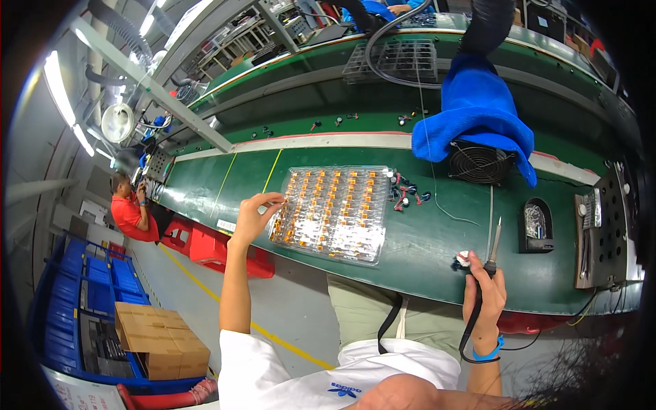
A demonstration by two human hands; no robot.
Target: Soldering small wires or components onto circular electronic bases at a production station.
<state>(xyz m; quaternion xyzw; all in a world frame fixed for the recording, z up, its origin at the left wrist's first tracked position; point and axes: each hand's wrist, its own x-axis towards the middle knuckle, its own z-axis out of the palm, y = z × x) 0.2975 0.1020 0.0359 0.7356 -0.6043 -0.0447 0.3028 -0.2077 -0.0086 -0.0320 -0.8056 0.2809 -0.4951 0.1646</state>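
My left hand (254,217) reaches the upper left edge of a clear plastic tray (377,236). Its fingertips are pinched together there, and what they hold, if anything, is too small to make out. The tray carries rows of small orange-and-silver parts (329,205). A soldering iron (495,249) is held in my right hand (486,297), its metal tip pointing up and away from me. Right by those fingers is a small white, red and black wired part (463,259); whether they touch it I cannot tell.
Several small wired parts (407,193) lie beside the tray. A fan (480,164) under a blue cloth (478,102) hangs over the green bench. A black holder (536,227) and a perforated metal box (608,232) stand right. Another person (133,212) in red sits far left.
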